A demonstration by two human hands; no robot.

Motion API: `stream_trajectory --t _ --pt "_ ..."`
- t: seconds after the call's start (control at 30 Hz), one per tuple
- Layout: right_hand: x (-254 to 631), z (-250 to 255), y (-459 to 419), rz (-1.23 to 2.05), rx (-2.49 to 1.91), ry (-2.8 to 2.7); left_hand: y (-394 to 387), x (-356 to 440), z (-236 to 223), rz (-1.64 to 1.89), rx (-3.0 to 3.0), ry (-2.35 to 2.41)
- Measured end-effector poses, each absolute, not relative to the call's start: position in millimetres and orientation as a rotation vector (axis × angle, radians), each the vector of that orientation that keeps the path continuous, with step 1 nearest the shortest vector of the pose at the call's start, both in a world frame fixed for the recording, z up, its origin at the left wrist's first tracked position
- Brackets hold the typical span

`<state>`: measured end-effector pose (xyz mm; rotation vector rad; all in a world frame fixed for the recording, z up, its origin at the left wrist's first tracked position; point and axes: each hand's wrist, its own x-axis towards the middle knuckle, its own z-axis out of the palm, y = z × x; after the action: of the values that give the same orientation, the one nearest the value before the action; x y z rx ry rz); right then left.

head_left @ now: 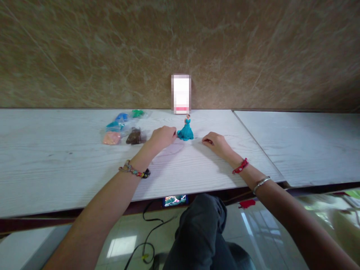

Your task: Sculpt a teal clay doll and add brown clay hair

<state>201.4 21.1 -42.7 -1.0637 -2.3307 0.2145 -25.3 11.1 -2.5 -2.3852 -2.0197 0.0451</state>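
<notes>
A small clay figurine (186, 131) of a woman in a turquoise gown stands upright on the white wood-grain table (180, 165). My left hand (164, 135) is closed right at the left edge of its skirt. Whether those fingertips touch the skirt or hold something small is hidden. To the right of the figurine, apart from it, my right hand (215, 142) rests low over the table with its fingers pinched. What lies in that pinch, if anything, is too small to name.
Left of my left hand lie bags of brown clay (134, 136), peach clay (111, 138), turquoise clay (114, 126), blue clay (122, 116) and green clay (137, 113). A blurred-out phone-shaped screen (181, 93) leans against the marbled wall (84, 56). A cable (144, 236) trails on the floor.
</notes>
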Motion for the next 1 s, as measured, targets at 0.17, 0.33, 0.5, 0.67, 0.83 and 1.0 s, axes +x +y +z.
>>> stream_trajectory --t 0.17,0.33,0.5,0.67,0.83,1.0 --pt "206 -41 8 0.049 -1.014 -2.499 11 -27 -2 0.058 -2.373 -2.036" --pt "207 -41 -2 -0.103 -0.996 -2.591 12 -28 -3 0.072 -2.361 -2.038" --pt "209 -43 4 0.094 -1.004 -2.471 11 -27 -2 0.083 -2.356 -2.038" --pt "210 -44 12 0.28 -0.966 -2.326 11 -27 -1 0.072 -2.357 -2.037" --pt "207 -44 7 0.037 -0.984 -2.511 11 -28 -1 0.063 -2.378 -2.027" --pt "209 -41 -3 -0.09 -0.982 -2.608 11 -27 0 0.062 -2.376 -2.03"
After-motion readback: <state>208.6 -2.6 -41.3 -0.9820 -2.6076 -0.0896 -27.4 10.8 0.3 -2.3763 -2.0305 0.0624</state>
